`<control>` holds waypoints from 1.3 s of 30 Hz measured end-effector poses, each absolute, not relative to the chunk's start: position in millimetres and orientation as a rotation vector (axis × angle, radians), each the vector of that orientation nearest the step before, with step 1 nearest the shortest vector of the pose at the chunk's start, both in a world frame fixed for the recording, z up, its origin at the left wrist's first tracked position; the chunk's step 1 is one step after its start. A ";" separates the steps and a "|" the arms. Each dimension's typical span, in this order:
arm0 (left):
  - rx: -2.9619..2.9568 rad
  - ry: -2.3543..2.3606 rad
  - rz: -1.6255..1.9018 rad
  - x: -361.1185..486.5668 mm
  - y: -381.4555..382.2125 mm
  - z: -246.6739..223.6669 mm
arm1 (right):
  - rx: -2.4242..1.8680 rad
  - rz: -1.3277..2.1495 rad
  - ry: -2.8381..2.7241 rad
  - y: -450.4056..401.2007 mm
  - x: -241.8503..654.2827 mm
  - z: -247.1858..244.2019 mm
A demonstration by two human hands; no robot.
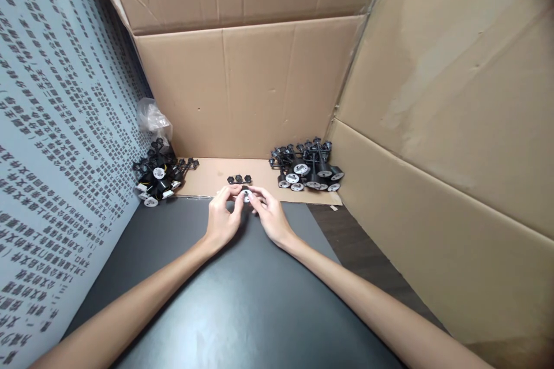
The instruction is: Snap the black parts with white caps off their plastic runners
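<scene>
Cardboard walls (246, 86), crumpled plastic bag (153, 118), text-printed grey panel (56, 127), black tabletop (255, 323)

Small black-and-white part (246, 196) mostly hidden by fingers of left hand (221, 220) and right hand (270, 218), form unresolved. Components in left pile (158, 176) and right pile (306, 166) too small to identify. Left forearm (125, 317) and right forearm (381, 314) cut off by lower frame edge.

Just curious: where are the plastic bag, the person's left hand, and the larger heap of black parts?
Plastic bag (153, 117): head view, its crumpled middle.
Left hand (220, 222): head view, its back.
Larger heap of black parts (306, 168): head view, its middle.
</scene>
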State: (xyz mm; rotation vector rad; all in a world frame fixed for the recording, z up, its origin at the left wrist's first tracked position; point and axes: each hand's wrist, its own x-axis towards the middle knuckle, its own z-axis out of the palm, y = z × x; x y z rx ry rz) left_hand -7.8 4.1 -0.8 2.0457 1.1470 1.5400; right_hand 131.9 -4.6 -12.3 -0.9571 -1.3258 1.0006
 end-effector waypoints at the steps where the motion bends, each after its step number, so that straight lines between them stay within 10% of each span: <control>1: 2.041 1.148 1.539 -7.8 4.0 -0.5 | -0.963 0.999 -1.332 -4.6 132.1 -12.5; 28: 2.363 1.051 1.516 -7.8 -2.3 1.9 | -0.826 0.905 -1.305 -4.8 137.3 10.5; 39: 2.406 1.088 1.428 -8.6 -2.2 -3.1 | -1.279 -0.034 -1.390 39.4 268.7 51.5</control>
